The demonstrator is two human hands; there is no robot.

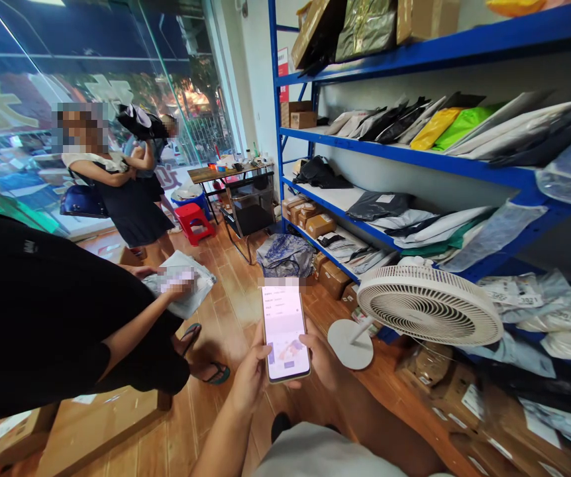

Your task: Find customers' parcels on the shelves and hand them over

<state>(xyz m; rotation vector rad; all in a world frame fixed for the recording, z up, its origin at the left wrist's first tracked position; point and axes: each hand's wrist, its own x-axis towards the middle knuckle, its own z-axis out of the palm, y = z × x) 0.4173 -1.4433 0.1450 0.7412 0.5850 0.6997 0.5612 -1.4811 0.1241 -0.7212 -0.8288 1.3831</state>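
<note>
A smartphone (285, 331) with a lit, mostly white screen stands upright in front of me, gripped from both sides. My left hand (250, 371) wraps its left edge, the thumb lying along the side of the screen. On the opposite edge, my right hand (322, 354) holds it with the thumb over the lower right of the display. Lines of small text and a pinkish picture show on the screen, too small to read. Just left of the phone, a person in black holds a grey-white plastic mailer (196, 291) in their own hands.
Blue shelving (415, 154) full of parcels runs along the right. A white fan (429, 305) on a round base stands close at right. Cardboard boxes (111, 424) lie lower left. Further back are a red stool (195, 222), a table (226, 173) and two people by the window.
</note>
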